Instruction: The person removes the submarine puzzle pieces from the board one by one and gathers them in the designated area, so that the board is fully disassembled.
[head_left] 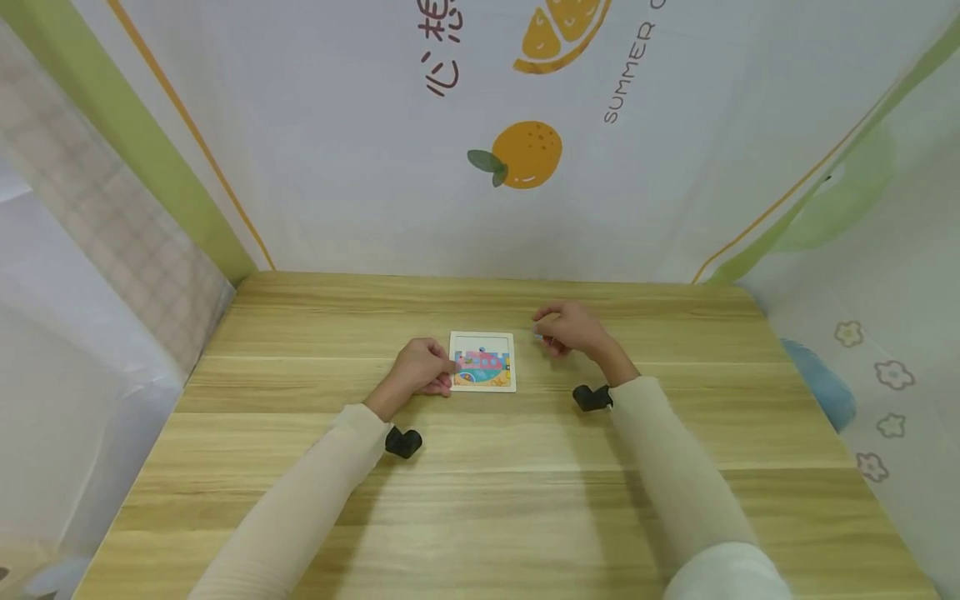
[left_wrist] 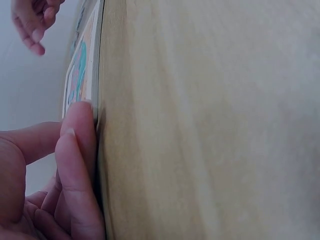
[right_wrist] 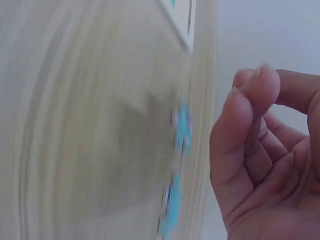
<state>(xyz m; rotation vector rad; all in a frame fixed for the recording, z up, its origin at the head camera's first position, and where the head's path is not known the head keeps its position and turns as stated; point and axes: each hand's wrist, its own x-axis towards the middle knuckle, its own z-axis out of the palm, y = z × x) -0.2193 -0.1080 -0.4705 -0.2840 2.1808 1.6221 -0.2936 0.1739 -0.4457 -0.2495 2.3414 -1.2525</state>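
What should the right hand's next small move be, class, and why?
Probably reach the right hand down and pinch one of the bluish pieces: they lie nearby on the table, that grip shows no piece, and the upper part of the puzzle board looks unfilled while the left hand holds its edge.

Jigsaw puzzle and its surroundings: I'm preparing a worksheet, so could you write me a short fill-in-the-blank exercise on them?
1. The hand touching the jigsaw puzzle is the person's ____ one.
2. Loose light-blue pieces lie on the wooden table, nearer the person's ____ hand.
3. In the head view, the puzzle's bare white area is at its ____ (top or bottom).
4. The complete English word printed near the orange slice is ____.

Missing words: left; right; top; SUMMER.
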